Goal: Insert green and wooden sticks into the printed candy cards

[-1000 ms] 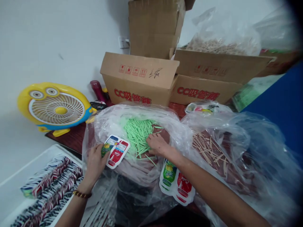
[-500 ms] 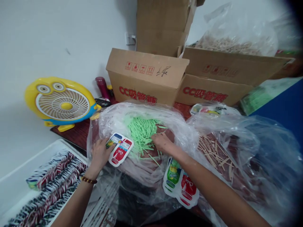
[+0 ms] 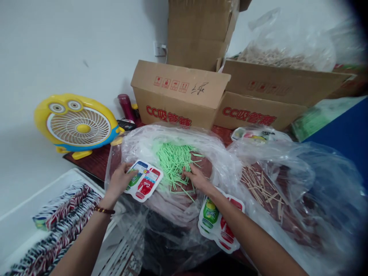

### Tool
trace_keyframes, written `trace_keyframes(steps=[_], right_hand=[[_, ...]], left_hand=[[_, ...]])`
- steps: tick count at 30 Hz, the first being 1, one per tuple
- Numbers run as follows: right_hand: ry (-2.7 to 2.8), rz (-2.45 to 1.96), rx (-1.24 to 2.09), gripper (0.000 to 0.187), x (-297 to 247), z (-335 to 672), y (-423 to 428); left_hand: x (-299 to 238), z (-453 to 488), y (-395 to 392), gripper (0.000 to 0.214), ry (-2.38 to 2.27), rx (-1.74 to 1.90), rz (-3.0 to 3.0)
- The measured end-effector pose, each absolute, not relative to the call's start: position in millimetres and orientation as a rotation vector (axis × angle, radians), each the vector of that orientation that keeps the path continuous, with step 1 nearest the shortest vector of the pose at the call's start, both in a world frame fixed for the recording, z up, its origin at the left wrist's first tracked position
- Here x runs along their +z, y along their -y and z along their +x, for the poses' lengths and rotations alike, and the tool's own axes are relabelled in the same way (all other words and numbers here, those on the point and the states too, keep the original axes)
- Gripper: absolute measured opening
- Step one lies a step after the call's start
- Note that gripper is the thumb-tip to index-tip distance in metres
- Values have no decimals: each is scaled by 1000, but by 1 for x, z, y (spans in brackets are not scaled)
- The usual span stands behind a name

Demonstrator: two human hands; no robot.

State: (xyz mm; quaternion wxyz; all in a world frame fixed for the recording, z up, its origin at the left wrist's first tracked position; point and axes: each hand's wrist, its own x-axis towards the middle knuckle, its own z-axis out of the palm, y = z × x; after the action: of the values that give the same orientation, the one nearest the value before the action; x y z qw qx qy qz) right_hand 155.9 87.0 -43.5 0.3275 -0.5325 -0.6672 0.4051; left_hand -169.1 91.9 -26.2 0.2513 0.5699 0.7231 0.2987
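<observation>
My left hand point(image 3: 118, 178) grips a flat, drink-shaped packet point(image 3: 147, 187) by its left edge, thumb on top. The packet has a white border, a green bottle print and a red cola print. At the right edge of a heap of thin green candy sticks point(image 3: 172, 161), the thumb and fingers of my right hand point(image 3: 198, 178) are closed around a few sticks; how many is unclear. The heap lies in an opened clear plastic bag point(image 3: 172, 211). Under my right forearm rests a similar packet point(image 3: 211, 211), partly covered.
Tan sticks point(image 3: 263, 188) lie in another clear bag at right. Cardboard boxes point(image 3: 178, 97) stand behind, beside a yellow fan point(image 3: 83, 128) and a dark red bottle point(image 3: 125, 106). A white bin point(image 3: 21, 209) at lower left holds rows of packets point(image 3: 66, 226).
My right hand's fingers have spread slightly at the green sticks' edge. My left hand has shifted a little left on the packet, uncovering more of its green print. The camera view has moved slightly.
</observation>
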Motion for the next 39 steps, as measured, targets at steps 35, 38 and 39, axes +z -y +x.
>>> trace_keyframes(steps=[35, 38, 39], right_hand=[[1315, -1183, 1330, 21, -52, 141, -70], [1385, -1200, 1237, 21, -48, 142, -70], [1383, -1214, 1244, 21, -47, 142, -70]], left_hand=[[-9, -165, -79, 33, -1499, 1174, 909], [-8, -164, -78, 35, -1499, 1197, 911], [-8, -164, -78, 35, -1503, 1198, 921]])
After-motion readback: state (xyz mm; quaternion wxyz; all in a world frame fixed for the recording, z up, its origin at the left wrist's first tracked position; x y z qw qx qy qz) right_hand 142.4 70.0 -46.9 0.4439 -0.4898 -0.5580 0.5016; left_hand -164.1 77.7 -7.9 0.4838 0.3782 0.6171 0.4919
